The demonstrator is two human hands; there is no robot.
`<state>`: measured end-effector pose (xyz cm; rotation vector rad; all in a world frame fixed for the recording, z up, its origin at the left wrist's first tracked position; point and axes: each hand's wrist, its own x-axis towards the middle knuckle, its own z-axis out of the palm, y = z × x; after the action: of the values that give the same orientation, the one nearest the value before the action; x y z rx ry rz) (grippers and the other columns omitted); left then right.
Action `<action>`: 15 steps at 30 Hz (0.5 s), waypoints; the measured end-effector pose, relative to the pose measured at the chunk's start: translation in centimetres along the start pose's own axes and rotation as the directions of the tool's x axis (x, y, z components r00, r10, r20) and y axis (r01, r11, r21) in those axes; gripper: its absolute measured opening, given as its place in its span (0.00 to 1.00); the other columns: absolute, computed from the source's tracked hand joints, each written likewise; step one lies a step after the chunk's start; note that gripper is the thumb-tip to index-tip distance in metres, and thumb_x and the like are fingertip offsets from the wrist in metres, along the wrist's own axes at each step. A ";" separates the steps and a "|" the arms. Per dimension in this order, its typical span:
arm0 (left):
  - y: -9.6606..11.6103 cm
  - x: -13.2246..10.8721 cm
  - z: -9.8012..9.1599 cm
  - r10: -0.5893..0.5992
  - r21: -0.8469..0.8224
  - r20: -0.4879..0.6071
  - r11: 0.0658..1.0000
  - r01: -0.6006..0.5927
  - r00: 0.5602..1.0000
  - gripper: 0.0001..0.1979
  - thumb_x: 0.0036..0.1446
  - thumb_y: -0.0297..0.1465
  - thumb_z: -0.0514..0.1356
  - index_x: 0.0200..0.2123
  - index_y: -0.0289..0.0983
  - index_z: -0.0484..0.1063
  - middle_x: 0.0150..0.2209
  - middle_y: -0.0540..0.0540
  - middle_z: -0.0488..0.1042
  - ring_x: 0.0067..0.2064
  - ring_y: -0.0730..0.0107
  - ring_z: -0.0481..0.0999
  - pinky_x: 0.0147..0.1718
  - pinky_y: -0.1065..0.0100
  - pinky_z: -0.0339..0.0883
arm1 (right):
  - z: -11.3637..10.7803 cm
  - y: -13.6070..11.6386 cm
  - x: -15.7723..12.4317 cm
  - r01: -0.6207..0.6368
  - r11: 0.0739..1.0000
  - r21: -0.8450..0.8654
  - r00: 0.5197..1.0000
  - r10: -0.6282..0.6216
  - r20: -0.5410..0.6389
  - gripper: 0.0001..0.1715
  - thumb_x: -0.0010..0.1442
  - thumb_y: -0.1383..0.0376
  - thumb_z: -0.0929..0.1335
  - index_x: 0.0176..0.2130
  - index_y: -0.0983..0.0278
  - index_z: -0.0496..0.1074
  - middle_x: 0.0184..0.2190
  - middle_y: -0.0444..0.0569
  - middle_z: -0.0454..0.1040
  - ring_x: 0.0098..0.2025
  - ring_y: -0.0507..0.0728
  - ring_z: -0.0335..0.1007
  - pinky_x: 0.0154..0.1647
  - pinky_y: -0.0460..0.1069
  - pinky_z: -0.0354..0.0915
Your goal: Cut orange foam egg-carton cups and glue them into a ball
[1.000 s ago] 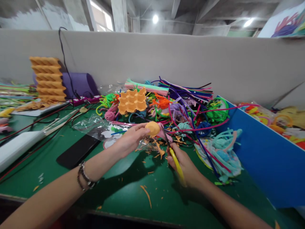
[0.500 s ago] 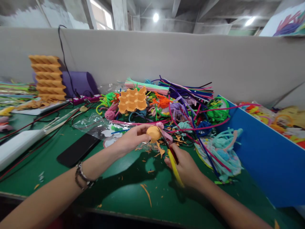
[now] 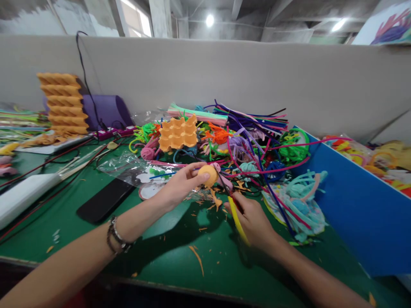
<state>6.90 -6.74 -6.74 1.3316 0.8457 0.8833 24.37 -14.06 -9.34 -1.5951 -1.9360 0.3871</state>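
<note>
Between the thumb and fingers of my left hand [image 3: 189, 179] is a small round orange cup [image 3: 208, 174], apparently cut from an egg carton. My right hand [image 3: 248, 216] is closed round yellow-handled scissors [image 3: 237, 220], their blades pointing up at the cup's right edge. Whether the blades touch the cup I cannot tell. Below the cup, orange scraps [image 3: 215, 200] lie on the green table [image 3: 154, 261]. Behind both hands, an orange egg-carton piece [image 3: 178, 133] rests on a heap of colourful pipe cleaners [image 3: 239, 147].
A blue box [image 3: 359, 205] with colourful pieces borders the right side. On the left are a black phone-like slab [image 3: 105, 199], a white holder with sticks [image 3: 28, 196] and a taller orange carton stack [image 3: 66, 102]. Clear plastic film [image 3: 123, 167] lies near my left hand.
My left hand has turned the orange cup slightly, showing more of its rounded side. The scissors stay beside it, held in my right hand.
</note>
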 end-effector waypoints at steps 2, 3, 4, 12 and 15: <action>0.5 -0.1 -0.1 -0.019 0.036 -0.023 0.999 0.020 1.000 0.29 0.44 0.38 0.63 0.50 0.35 0.62 0.41 0.44 0.75 0.45 0.62 0.71 0.43 0.64 0.62 | 0.0 0.2 0.1 0.005 1.000 0.012 1.000 -0.005 0.001 0.17 0.57 0.54 0.56 0.23 0.60 0.53 0.16 0.41 0.58 0.19 0.50 0.50 0.20 0.44 0.48; 0.7 -0.2 -0.1 -0.029 0.055 -0.027 0.998 0.030 0.999 0.29 0.43 0.37 0.63 0.50 0.35 0.62 0.40 0.45 0.75 0.45 0.62 0.71 0.43 0.64 0.62 | 0.0 0.3 0.1 0.009 1.000 0.003 1.000 -0.009 0.003 0.16 0.57 0.54 0.57 0.23 0.61 0.54 0.17 0.41 0.58 0.19 0.50 0.51 0.20 0.44 0.48; 1.0 -0.3 -0.2 -0.040 0.070 -0.022 0.997 0.041 0.999 0.30 0.42 0.36 0.63 0.50 0.35 0.62 0.39 0.45 0.75 0.45 0.62 0.72 0.43 0.64 0.62 | 0.0 0.4 0.1 0.013 1.000 -0.014 1.000 -0.013 0.007 0.15 0.56 0.54 0.58 0.24 0.61 0.55 0.17 0.41 0.59 0.20 0.50 0.52 0.21 0.44 0.49; 1.5 -0.2 -0.2 -0.011 0.075 0.189 0.997 -0.003 0.982 0.29 0.38 0.30 0.65 0.46 0.36 0.62 0.34 0.47 0.75 0.38 0.64 0.74 0.33 0.69 0.65 | -0.7 0.1 0.1 0.006 0.983 -0.183 0.996 0.011 0.088 0.14 0.52 0.54 0.63 0.30 0.62 0.60 0.22 0.43 0.62 0.21 0.51 0.53 0.23 0.44 0.47; 1.6 0.0 -0.4 -0.011 0.109 0.210 0.994 -0.013 0.978 0.29 0.38 0.30 0.64 0.47 0.35 0.61 0.31 0.49 0.74 0.36 0.65 0.74 0.32 0.69 0.64 | -0.9 0.1 0.1 0.032 0.976 -0.217 0.995 -0.010 0.100 0.15 0.54 0.53 0.62 0.28 0.62 0.60 0.20 0.43 0.61 0.21 0.51 0.53 0.22 0.44 0.46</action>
<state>6.46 -6.55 -5.14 1.4923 0.7360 0.6898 24.96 -14.06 -8.64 -1.7192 -2.1303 0.2550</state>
